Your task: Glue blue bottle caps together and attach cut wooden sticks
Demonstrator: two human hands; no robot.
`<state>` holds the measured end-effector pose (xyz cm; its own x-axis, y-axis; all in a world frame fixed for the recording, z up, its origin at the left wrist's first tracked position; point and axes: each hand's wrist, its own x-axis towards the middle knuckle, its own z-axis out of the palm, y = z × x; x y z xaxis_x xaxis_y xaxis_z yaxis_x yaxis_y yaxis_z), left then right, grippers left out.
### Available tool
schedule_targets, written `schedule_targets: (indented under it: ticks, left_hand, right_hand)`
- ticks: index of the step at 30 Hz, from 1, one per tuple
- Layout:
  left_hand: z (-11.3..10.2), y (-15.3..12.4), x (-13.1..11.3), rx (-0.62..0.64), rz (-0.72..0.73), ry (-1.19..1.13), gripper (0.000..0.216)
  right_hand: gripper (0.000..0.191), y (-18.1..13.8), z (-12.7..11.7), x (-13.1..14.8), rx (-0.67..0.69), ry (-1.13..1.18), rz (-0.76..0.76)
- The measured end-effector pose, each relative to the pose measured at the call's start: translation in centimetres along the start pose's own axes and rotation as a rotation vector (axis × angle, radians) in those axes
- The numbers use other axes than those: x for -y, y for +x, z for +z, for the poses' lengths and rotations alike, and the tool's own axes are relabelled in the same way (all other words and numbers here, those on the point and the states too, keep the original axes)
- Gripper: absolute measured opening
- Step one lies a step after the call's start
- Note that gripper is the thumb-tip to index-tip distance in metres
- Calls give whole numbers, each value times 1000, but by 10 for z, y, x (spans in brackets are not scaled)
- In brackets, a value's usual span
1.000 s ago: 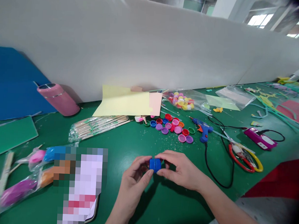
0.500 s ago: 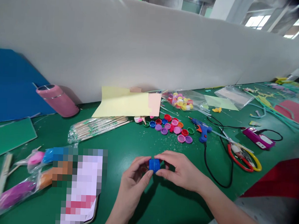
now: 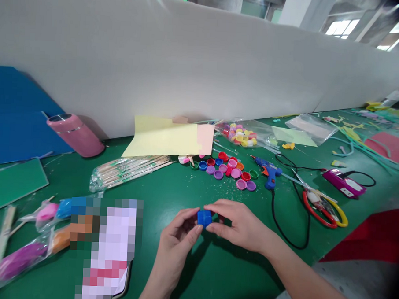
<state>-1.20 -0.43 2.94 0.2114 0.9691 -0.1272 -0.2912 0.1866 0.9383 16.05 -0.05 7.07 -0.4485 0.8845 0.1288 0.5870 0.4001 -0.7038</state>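
Two blue bottle caps (image 3: 204, 219), apparently pressed together with a seam between them, are held just above the green table. My left hand (image 3: 179, 239) pinches them from the left between thumb and fingers. From the right, my right hand (image 3: 237, 224) grips them with thumb and fingertips. Beyond my hands lie several loose bottle caps (image 3: 236, 173) in red, pink, purple, blue, orange and green, most with their hollow side up.
A blue glue gun (image 3: 270, 172) with a black cord and red-yellow-handled scissors (image 3: 322, 212) lie right. Bagged sticks (image 3: 129, 173), a pink bottle (image 3: 76, 135), a phone (image 3: 126, 278) and wrapped clay (image 3: 22, 261) are left. Yellow paper (image 3: 163, 137) and a bag of caps (image 3: 241, 134) lie behind.
Both hands keep their grip on the blue bottle caps. The view has shifted very slightly; nothing else on the table has moved.
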Motion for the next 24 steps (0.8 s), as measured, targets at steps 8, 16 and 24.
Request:
schedule_targets:
  ticks: [8,16,24]
  left_hand:
    - [2,6,0,-140,-153,-285,20]
    - [2,6,-2,-162,-167,-284,18]
    - [2,6,0,-140,-161,-243,18]
  right_hand:
    - [38,3,7,-2,-33,136,76]
    - [46,3,14,-6,-41,148,73]
    - [38,5,17,-10,-53,168,38]
